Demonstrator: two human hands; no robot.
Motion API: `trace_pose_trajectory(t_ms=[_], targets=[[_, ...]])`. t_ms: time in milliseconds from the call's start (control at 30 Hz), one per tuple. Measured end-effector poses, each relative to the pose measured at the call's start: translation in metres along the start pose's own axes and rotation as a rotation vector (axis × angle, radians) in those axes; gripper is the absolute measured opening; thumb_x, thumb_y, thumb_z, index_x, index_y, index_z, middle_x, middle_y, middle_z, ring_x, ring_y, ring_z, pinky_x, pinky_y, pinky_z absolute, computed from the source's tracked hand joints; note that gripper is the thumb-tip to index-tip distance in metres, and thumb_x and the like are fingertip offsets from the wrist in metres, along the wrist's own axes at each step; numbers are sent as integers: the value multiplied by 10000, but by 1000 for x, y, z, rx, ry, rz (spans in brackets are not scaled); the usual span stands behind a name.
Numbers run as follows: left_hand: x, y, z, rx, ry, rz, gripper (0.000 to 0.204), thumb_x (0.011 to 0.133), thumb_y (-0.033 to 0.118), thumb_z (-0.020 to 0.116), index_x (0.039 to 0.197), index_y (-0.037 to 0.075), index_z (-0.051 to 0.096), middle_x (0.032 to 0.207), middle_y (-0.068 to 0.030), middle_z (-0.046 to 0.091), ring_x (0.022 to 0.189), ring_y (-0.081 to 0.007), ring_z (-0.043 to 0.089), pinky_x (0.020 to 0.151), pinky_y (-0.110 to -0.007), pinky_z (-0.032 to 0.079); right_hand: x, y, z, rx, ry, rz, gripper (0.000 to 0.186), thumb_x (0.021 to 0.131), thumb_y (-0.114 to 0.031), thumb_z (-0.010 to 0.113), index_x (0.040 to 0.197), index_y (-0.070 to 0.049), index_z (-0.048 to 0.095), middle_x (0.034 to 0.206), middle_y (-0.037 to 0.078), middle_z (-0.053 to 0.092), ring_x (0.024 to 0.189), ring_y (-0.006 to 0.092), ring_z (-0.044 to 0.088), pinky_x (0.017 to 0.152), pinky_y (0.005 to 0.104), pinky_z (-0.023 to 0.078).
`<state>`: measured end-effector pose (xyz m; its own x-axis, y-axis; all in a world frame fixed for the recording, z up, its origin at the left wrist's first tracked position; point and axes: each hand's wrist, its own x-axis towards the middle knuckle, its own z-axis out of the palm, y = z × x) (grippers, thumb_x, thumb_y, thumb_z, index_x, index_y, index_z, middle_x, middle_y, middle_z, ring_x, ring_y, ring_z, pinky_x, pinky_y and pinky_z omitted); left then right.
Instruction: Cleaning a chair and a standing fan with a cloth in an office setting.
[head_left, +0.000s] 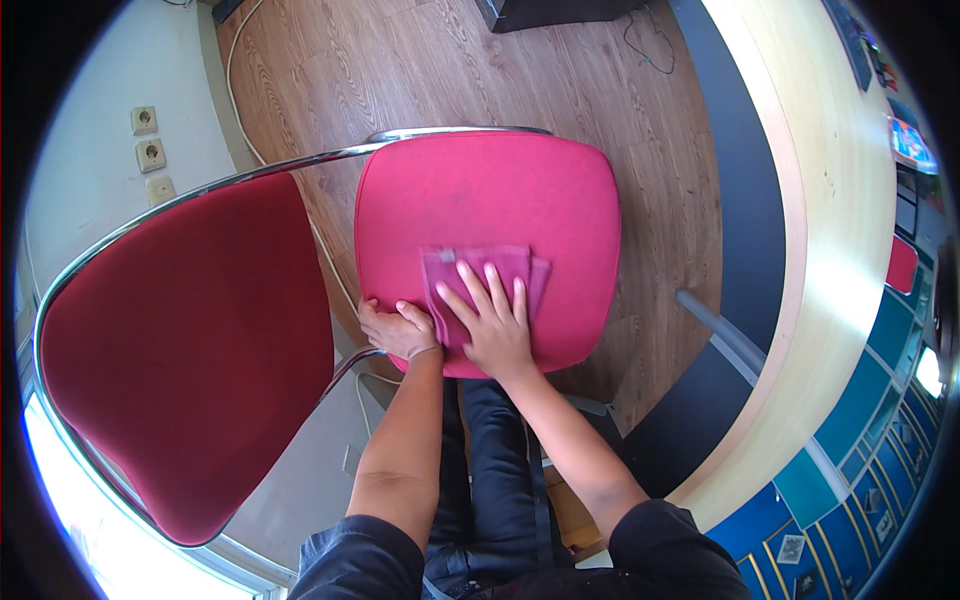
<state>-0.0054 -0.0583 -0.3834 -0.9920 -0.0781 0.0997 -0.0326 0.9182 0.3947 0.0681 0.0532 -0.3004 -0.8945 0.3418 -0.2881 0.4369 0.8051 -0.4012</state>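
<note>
A folded purple-maroon cloth (505, 262) lies on the pink-red padded seat (490, 190) of a chair. My right hand (497, 335) presses flat on the cloth with its fingers spread, holding nothing between them. At the seat's near left corner, my left hand (402, 330) is wrapped over the edge, thumb on top; some of its fingertips are hidden. The chair's dark red backrest (190, 360) stands to the left, framed by a chrome tube (250, 178).
A curved light-wood desk (830, 250) with a dark panel (745, 150) runs along the right. Wall sockets (150, 155) and a white cable (235, 95) are at the left. A black object (555, 12) stands on the wood-look floor (400, 60) at the far side.
</note>
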Motion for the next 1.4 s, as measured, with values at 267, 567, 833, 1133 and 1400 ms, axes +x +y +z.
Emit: trace_pose_trajectory(t_ms=[267,567,833,1133,1400], targets=[[3,2,-6,4,4,5,556,827,431,444,1161,-13,443,1112,-223,520,1022,-424,487,855,-525,365,-5,55,-33,-86,206,344,866,680,-238,727,1459,-364,369,1577,115,214,1445,383,183,1113,660,88],[-2,7,-4,28,-4,-19,506,833,333,486,1207,-5,443,1124,-228,529,1042,-422,492,885,-513,366,162,101,-65,-227,386,206,500,755,-329,688,1230,-210,586,1109,78,563,1124,279,509,1052,595,294],[2,1,-2,42,9,-27,507,822,349,480,1195,8,447,1131,-204,527,1047,-409,493,868,-518,369,93,116,-59,87,457,803,422,926,-314,523,1280,-83,515,1158,192,546,1153,427,524,956,533,449],[0,1,-2,53,9,-46,523,824,383,465,1194,14,447,1130,-195,529,1042,-403,496,863,-509,371,-64,82,16,217,591,873,471,949,-294,488,1279,43,476,1153,297,530,1072,471,519,932,533,397],[2,3,-3,48,31,-25,497,825,341,480,1198,15,447,1131,-209,530,1050,-418,493,878,-518,367,18,99,-36,322,543,870,588,987,-455,379,1463,-116,323,1318,268,488,1181,459,500,977,527,411]])
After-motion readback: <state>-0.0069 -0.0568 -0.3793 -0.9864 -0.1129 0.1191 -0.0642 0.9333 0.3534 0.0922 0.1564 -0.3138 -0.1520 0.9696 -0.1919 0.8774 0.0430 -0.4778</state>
